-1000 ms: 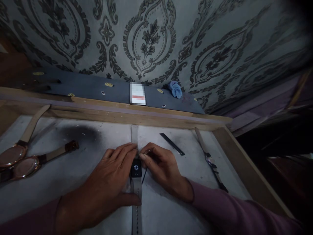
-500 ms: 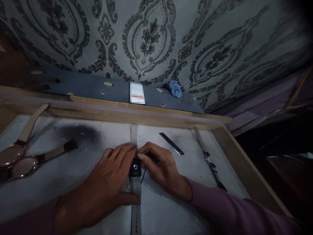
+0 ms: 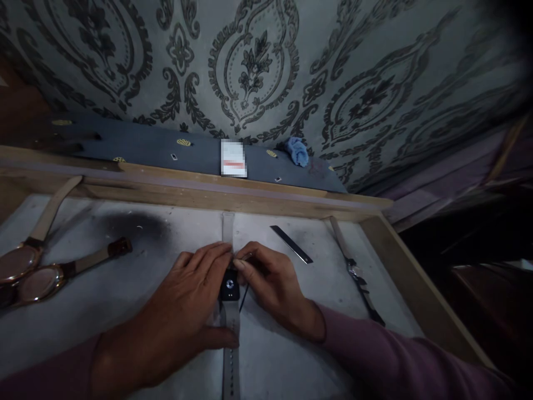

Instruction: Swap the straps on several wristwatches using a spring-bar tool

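Observation:
A smartwatch point(image 3: 230, 286) lies lengthwise in the middle of the tray, with a round sensor and two small dots facing up. Its pale strap point(image 3: 231, 355) stretches toward me, and the other strap half point(image 3: 227, 226) points away. My left hand point(image 3: 187, 294) grips the watch from the left, fingertips at the far strap joint and thumb across the near strap. From the right, my right hand point(image 3: 272, 283) pinches a thin tool at that far joint; the fingers hide most of it. A thin dark rod point(image 3: 244, 297) shows below these fingers.
Two rose-gold watches point(image 3: 41, 282) with light straps lie at the left. A dark blade point(image 3: 291, 244) is right of my hands, and another watch point(image 3: 356, 272) lies farther right. Wooden walls point(image 3: 208, 194) edge the tray. Beyond them are a white box point(image 3: 234, 157) and a blue cloth point(image 3: 297, 151).
Almost nothing has moved. Both hands keep the same hold at the far strap joint, and the watch lies in the same place.

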`<state>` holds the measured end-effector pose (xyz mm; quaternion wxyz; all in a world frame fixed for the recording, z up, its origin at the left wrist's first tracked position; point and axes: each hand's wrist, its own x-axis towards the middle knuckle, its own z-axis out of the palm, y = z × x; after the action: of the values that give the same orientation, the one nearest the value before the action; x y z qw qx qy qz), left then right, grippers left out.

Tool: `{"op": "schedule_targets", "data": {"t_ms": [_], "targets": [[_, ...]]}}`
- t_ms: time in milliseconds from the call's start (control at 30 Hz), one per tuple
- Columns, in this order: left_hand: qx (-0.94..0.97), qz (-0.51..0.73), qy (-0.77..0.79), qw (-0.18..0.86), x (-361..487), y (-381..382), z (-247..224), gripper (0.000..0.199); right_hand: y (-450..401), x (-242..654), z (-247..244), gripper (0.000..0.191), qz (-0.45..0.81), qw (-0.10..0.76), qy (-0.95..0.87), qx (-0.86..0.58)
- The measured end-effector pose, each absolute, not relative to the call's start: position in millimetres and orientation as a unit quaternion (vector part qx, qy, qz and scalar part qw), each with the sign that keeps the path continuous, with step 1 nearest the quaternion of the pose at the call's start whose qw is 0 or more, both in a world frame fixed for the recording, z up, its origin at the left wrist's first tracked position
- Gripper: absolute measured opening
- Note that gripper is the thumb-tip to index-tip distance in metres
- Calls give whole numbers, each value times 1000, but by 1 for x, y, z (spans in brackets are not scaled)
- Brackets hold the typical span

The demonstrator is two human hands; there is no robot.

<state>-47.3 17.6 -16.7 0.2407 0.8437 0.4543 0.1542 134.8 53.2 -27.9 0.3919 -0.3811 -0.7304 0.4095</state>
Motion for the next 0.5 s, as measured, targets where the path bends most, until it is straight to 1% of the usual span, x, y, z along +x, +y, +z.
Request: {"op": "schedule_targets", "data": {"t_ms": [167,300,500], "targets": [[843,156,454,242,-47,18,-17,78,54,134,-27,11,427,390,-716,-391],[844,152,457,237,-48,18,-17,81,54,134,-27,10,427,390,-717,-389],[845,150,456,235,-48,17,-18,80,54,134,-27,10,423,396,-722,-379]]}}
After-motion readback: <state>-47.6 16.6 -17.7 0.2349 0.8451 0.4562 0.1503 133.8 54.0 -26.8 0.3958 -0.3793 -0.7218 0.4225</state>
